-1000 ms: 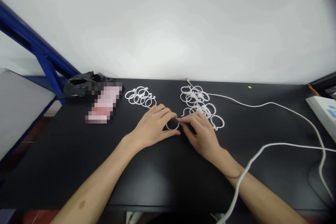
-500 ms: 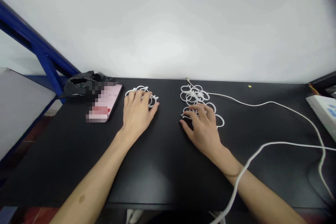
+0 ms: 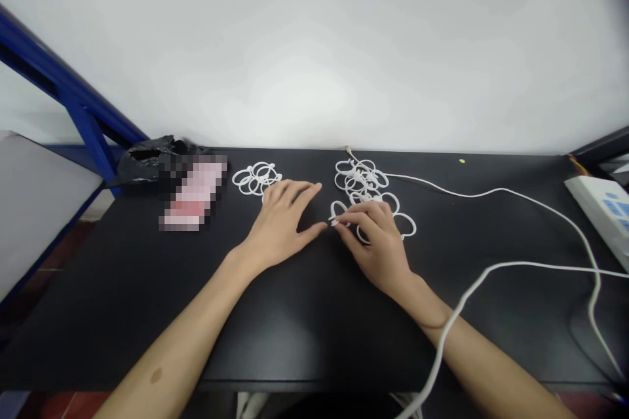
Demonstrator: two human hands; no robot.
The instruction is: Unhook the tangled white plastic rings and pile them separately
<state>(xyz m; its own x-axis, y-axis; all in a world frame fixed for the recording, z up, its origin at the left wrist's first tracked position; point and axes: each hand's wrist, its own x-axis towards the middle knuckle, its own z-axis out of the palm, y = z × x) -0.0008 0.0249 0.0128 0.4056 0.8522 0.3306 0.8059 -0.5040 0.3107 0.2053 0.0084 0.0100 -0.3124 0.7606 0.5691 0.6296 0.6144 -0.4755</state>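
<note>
My left hand [image 3: 282,222] lies flat on the black table [image 3: 304,327] with its fingers spread, holding nothing, just right of a small pile of white plastic rings [image 3: 254,178]. My right hand [image 3: 378,242] sits at the near edge of a larger pile of white rings [image 3: 366,186]. Its thumb and fingers pinch one white ring [image 3: 338,211] pulled out from that pile. The two hands are a few centimetres apart.
A phone [image 3: 194,200] lies at the left beside a crumpled black bag [image 3: 147,154]. White cables [image 3: 491,196] run across the table's right side, one crossing my right forearm. A white power strip [image 3: 602,206] sits at the far right. A blue metal frame [image 3: 73,101] stands at left.
My left hand left the small ring pile and came back toward the middle, empty and open. My right hand closed on a ring at the big pile's edge and drew it slightly left.
</note>
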